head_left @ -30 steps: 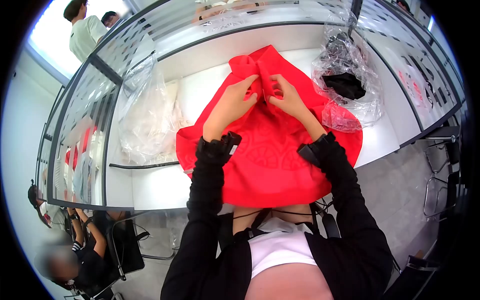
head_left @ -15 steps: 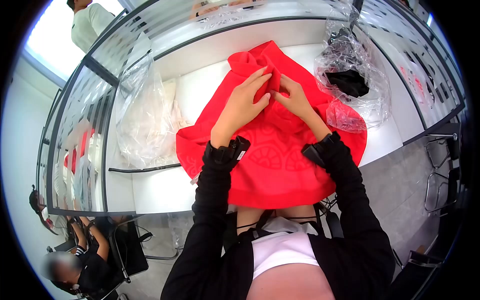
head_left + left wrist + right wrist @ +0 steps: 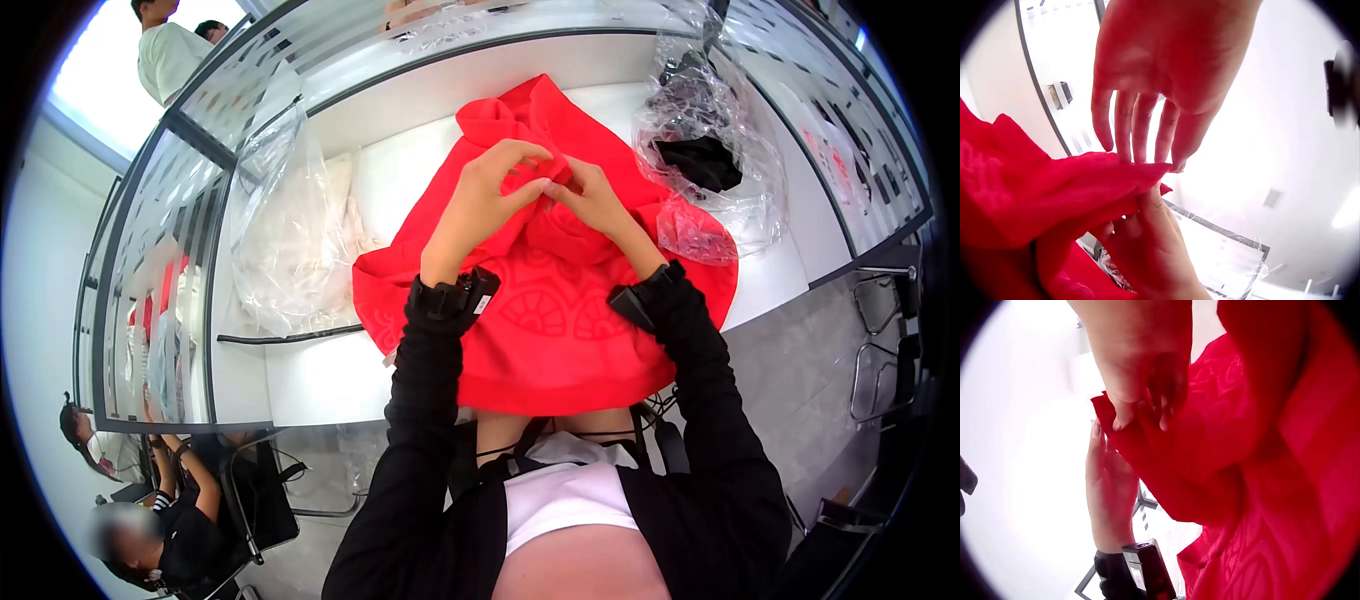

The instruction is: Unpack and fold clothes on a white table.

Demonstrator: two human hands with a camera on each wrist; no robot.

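Observation:
A red cloth garment [image 3: 560, 360] with an embossed pattern lies spread over the front of the table and hangs past its edge. Near its upper middle, my left hand [image 3: 485, 200] holds a raised fold, thumb and fingertips at the cloth. Close beside it, my right hand [image 3: 600, 205] pinches the same fold, the two thumbs almost meeting. In the left wrist view, the left hand [image 3: 1160, 69] reaches down with long fingers to the cloth edge, opposite the right hand [image 3: 1163, 256]. The right wrist view has the right hand [image 3: 1138, 356] with fingers curled on the red cloth [image 3: 1210, 444].
Clear plastic bags with pale contents [image 3: 290, 240] lie on the left of the table [image 3: 320, 385]. On the right sits a crumpled clear bag [image 3: 750, 200] with a black item [image 3: 700, 163]. Framed partitions border the table; other people and chairs are around it.
Both hands have come closer together at the raised fold, the left moving slightly right. The left index finger has bent away from its straighter pose over the fold.

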